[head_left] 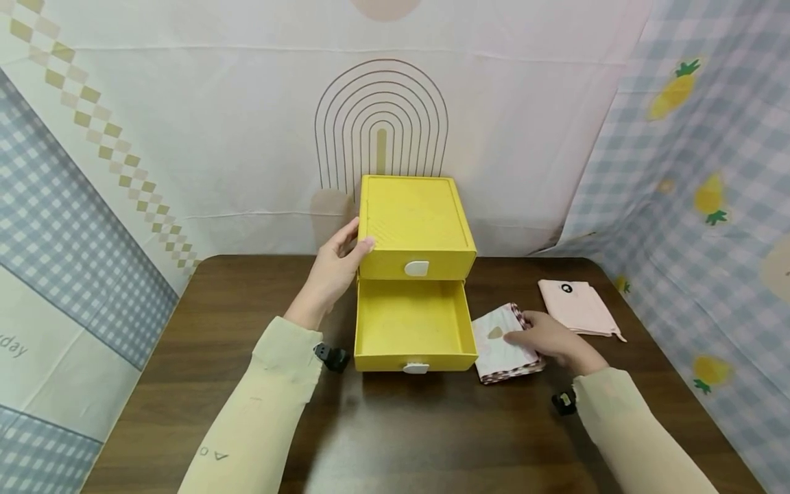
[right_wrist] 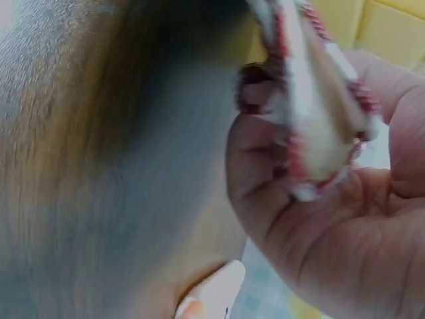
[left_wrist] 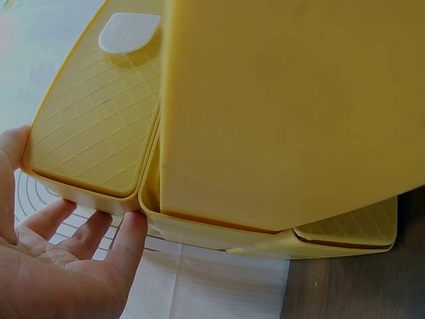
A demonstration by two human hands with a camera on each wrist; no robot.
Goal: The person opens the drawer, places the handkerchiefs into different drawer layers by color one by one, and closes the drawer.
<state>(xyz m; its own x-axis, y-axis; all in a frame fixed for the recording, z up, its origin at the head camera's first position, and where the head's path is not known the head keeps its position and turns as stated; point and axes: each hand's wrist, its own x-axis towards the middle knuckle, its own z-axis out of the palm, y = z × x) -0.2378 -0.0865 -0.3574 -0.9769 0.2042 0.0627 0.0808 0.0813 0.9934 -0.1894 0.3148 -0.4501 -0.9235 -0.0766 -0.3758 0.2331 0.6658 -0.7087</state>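
A yellow drawer unit stands at the back middle of the table. In the left wrist view, the drawer below its top one is pulled out. This pulled-out drawer has a bare inside in the head view. My left hand rests on the unit's left side, thumb at the top edge, fingertips against the side wall. Right of the drawer, my right hand pinches a folded white cloth with a red checked border between thumb and fingers. The cloth is blurred in the right wrist view.
A folded pink cloth with a hanging loop lies at the right side of the brown table. Patterned fabric hangs behind the table and along both sides. Dark wrist devices show beneath both forearms.
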